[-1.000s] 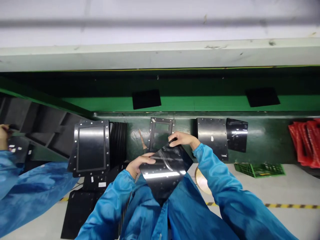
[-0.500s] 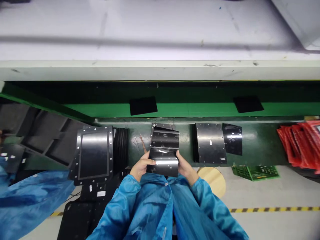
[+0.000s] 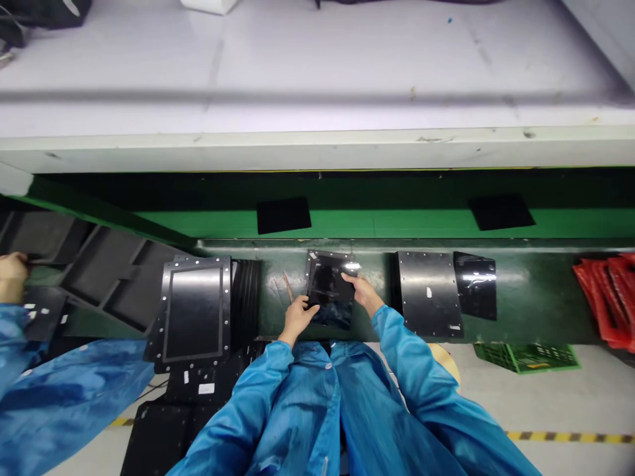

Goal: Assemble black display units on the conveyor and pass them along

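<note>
A glossy black sheet lies over a black plate with dotted edge holes, whose upper and left margins show beneath it. At the sheet's lower left edge my left hand is closed, thumb on top. My right hand pinches its right edge, fingertips on the upper face. Left of the sheet, a thin pointed tool rests on the green bench. To the right stands a stack of black plates, with another glossy black sheet beside it.
Framed black panels are stacked at left beside a row of upright dark plates. Red packets lie far right; a green crate stands below the bench. A white shelf overhangs. A co-worker's hand shows at far left.
The black sheet, bent and held up close to my body before, is now laid flat over the plate. Both hands moved away from my body with it. A co-worker's hand has come into view at left.
</note>
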Motion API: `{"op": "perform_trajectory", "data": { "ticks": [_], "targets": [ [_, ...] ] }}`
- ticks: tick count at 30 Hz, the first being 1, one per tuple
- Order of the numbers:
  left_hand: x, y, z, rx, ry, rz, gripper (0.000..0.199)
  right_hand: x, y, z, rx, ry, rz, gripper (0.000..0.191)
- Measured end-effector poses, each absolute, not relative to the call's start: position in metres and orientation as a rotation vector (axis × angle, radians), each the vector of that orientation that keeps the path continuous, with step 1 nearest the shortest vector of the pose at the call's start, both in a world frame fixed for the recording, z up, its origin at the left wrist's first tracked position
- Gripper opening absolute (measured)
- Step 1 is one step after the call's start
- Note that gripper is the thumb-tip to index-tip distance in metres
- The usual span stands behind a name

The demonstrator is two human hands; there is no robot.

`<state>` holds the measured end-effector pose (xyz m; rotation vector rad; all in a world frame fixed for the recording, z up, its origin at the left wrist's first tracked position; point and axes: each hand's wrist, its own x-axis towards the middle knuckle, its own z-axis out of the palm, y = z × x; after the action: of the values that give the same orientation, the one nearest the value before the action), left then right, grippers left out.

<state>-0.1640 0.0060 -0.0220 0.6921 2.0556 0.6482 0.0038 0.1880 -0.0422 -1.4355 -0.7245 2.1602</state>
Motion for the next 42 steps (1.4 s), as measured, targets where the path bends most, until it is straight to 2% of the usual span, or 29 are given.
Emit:
{"op": "perform_trajectory", "data": {
  "ticks": [3,7,14,19,23,30,34,40,42],
  "targets": [
    [-0.174,0.002,-0.028,0.768,2.195,0.398,0.037,-0.009,0.189,-0.057,-1.497,-0.78,2.123,0.035],
    [-0.185,-0.003,-0.039,0.761,2.211,0.401,0.021,-0.017,0.186,-0.071,-1.539,-0.814,2.032,0.035],
    [-0.191,-0.009,-0.056,0.724,2.134,0.491,0.027,-0.029,0.189,-0.071,-1.657,-0.859,1.845,0.036],
    [-0.187,-0.011,-0.047,0.811,2.189,0.326,0.026,-0.028,0.183,-0.063,-1.688,-1.22,1.45,0.043],
    [-0.188,-0.013,-0.043,0.853,2.213,0.266,0.025,0.008,0.154,-0.06,-1.699,-1.542,1.166,0.052],
    [-0.184,-0.02,-0.048,0.952,2.191,0.189,0.027,0.075,0.078,-0.08,-1.828,-1.762,1.342,0.047],
    [-0.176,-0.029,-0.05,0.874,2.167,0.241,0.026,0.082,0.07,-0.084,-1.828,-1.744,1.324,0.032],
    [-0.167,-0.032,-0.053,0.791,2.175,0.162,0.037,0.09,0.072,-0.082,-1.9,-1.927,1.288,0.029],
    [-0.165,-0.03,-0.054,0.824,2.195,0.084,0.034,0.09,0.074,-0.082,-1.968,-1.98,1.275,0.029]
  ]
}}
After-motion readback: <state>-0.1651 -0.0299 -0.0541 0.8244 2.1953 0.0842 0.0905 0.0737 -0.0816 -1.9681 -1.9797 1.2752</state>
